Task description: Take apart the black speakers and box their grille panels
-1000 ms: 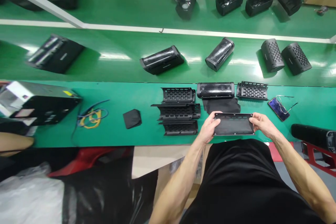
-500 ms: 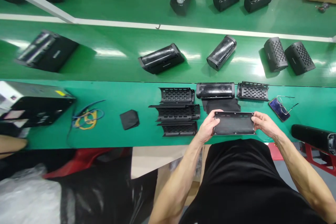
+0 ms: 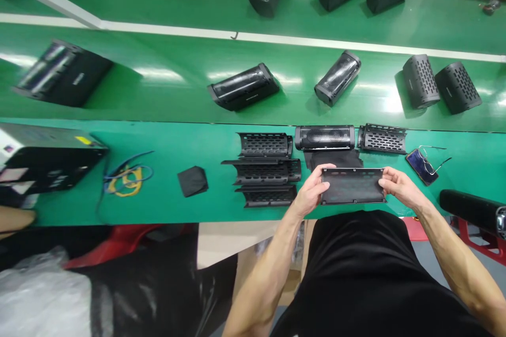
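Observation:
Between my hands is a black rectangular casing panel (image 3: pixel 353 186), raised over the front edge of the green bench (image 3: pixel 221 142). My left hand (image 3: pixel 313 189) grips its left end, thumb on the near face. At the right end, my right hand (image 3: pixel 396 183) pinches it with thumb and fingers. Just behind the panel lie thin black sheets (image 3: pixel 334 159), partly hidden by it. Beyond them rests a black cylindrical speaker body (image 3: pixel 324 138). Slotted black shells (image 3: pixel 263 171) are stacked to the left, and more slotted shells (image 3: pixel 382 138) sit at the back right.
A phone (image 3: pixel 421 167) with glasses (image 3: pixel 430 164) over it lies at right. Farther left are a small stack of black sheets (image 3: pixel 192 181), coiled cables (image 3: pixel 126 180) and a large boxy device (image 3: pixel 47 158). Several speakers (image 3: pixel 245 87) stand on the green surface behind. A black cylinder (image 3: pixel 472 209) is at far right.
The camera view has shifted slightly. The panel has tilted a little, so its slots show more faintly through the surface; both hands keep their hold at its ends.

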Available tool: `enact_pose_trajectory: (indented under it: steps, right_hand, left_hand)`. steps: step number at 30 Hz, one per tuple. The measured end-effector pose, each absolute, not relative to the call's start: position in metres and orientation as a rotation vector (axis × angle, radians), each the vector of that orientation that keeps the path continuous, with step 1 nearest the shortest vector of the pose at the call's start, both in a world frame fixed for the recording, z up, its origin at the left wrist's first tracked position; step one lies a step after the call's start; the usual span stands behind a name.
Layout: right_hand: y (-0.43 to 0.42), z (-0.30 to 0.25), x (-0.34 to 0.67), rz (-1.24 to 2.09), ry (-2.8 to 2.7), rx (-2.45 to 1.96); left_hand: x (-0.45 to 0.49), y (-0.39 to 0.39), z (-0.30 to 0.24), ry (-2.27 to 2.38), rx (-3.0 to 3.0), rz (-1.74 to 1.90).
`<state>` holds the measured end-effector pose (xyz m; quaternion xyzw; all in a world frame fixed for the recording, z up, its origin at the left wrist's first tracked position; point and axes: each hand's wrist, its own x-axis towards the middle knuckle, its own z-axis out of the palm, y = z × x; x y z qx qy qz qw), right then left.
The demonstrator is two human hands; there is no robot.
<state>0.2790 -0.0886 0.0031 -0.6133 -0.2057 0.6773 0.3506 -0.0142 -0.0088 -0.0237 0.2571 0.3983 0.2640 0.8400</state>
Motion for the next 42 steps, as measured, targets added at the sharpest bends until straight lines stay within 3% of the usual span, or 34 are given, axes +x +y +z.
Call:
enact_pose_trajectory:
  steps: [11, 19, 25, 30, 35, 38, 42]
  right_hand:
    - [-0.055, 0.012, 0.284, 1.83, -0.558, -1.562]
    - [0.032, 0.017, 0.284, 2.185, -0.854, -1.449]
    - [0.156, -0.021, 0.276, 1.591, -0.707, -1.724]
    - [0.241, -0.062, 0.246, 1.555, -0.684, -1.711]
    - [0.269, -0.084, 0.236, 1.527, -0.545, -1.714]
    - [0.256, -0.067, 0.265, 1.484, -0.265, -1.576]
    - [0.205, 0.001, 0.313, 1.358, -0.261, -1.184]
  left_hand:
    - [-0.016, 0.008, -0.023, 0.779, 0.367, 0.615]
    - [-0.008, 0.041, -0.057, 0.456, 0.072, 0.153]
    - [-0.027, 0.044, -0.056, 0.46, -0.038, 0.312]
    - [-0.037, 0.049, -0.047, 0.552, 0.001, 0.597]
    - [-0.042, 0.051, -0.05, 0.54, -0.009, 0.709]
    - [-0.041, 0.048, -0.053, 0.446, -0.012, 0.757]
    - [-0.035, 0.044, -0.052, 0.33, -0.016, 0.77]
